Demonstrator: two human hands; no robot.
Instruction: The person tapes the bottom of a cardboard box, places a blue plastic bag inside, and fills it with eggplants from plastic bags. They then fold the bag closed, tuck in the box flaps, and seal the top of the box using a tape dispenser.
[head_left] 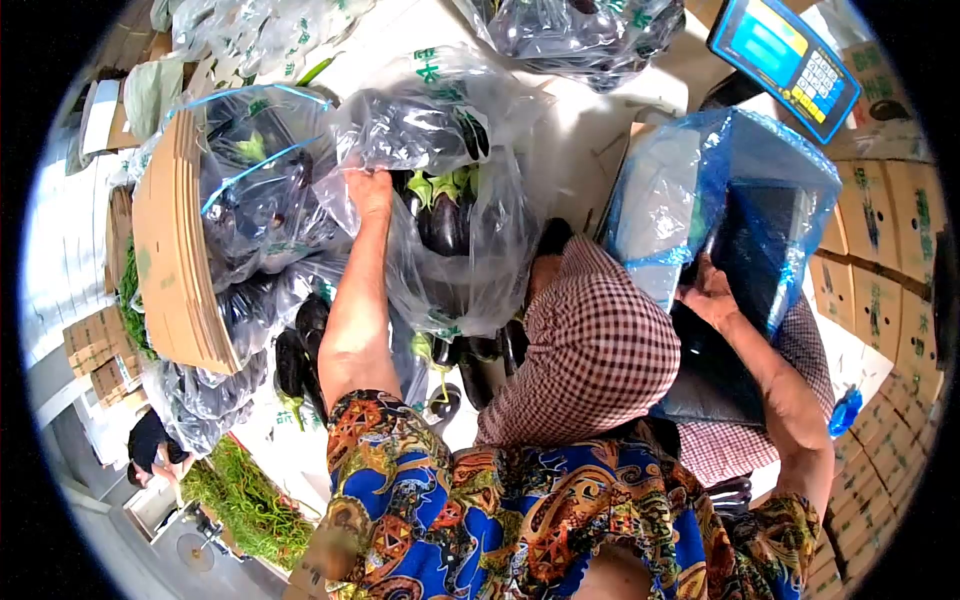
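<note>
Head camera: a boxy container lined with translucent blue plastic film point(655, 190) surrounds the person's right hand point(710, 292), which reaches into its opening; the fingers are partly hidden, so whether they hold anything cannot be told. A clear plastic bag with green lettering point(510, 215) is at the left hand point(370, 190) – its fingers are closed on the bag's crumpled film. Left of that hand stands a stack of flat brown cardboard point(180, 240). Beyond the right hand is a blue-framed digital display point(785, 65). Glossy dark-purple eggplants with green caps point(443, 228) lie inside the bag, just right of the left hand.
</note>
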